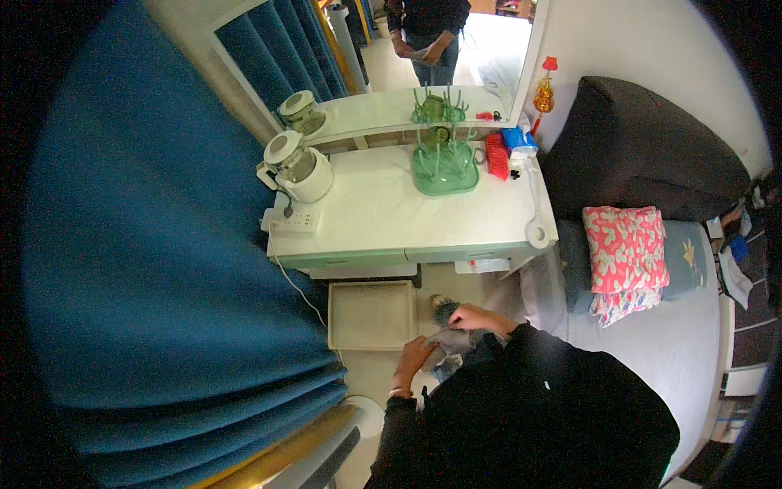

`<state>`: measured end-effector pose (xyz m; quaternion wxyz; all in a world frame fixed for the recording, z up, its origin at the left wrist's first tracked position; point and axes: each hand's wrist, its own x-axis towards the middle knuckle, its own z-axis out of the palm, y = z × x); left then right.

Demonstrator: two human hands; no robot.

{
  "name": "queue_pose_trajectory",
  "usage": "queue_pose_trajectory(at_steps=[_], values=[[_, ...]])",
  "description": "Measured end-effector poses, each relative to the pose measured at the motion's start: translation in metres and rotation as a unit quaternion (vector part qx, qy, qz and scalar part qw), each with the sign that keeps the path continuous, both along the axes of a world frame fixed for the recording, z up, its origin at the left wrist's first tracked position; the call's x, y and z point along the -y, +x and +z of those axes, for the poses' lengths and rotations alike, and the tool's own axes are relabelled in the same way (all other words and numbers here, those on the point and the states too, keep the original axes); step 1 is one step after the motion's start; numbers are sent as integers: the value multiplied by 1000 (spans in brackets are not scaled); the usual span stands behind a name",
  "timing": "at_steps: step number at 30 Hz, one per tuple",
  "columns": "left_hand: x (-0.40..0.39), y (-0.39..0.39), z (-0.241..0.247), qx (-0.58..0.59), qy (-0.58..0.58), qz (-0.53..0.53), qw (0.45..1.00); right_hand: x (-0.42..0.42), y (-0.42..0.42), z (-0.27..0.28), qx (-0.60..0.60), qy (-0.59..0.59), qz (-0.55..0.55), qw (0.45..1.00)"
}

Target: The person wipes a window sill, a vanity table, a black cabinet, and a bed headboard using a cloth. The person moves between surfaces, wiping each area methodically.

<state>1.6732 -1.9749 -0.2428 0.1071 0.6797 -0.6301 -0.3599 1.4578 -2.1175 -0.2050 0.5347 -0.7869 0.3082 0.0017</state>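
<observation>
Low in front of my body, both hands are on a pale greyish cloth-like piece (451, 340). My left hand (415, 359) holds its left side, with a light band around the wrist. On the upper right side, my right hand (475, 318) pinches it between bent fingers. The wall mirror (391, 73) reflects both hands on a light, thin piece. A dark item with a tan tip (438, 302) appears just beyond my right hand, on or near the floor; it is too blurred to name. My sleeves hide part of the area below the hands.
A white dressing table (366, 214) carries an electric kettle (299, 168), a power strip (294, 224), a green drying rack (445, 174) and a red brush (496, 158). A cream stool or box (371, 315) stands below. Blue curtain (183, 244) left; bed (647, 342) with pink pillow (626, 247) right.
</observation>
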Motion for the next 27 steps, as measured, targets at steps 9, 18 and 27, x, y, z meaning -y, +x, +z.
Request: queue_pose_trajectory(at_steps=[9,18,27], values=[[-96,33,0,59,-145,161,974,-26,82,46,-10,-16,135,991],[-54,-72,119,-168,-53,601,780,19,34,164,52,-55,236,969],[-35,-163,202,-300,-43,577,759,62,-31,162,-16,375,289,881]])
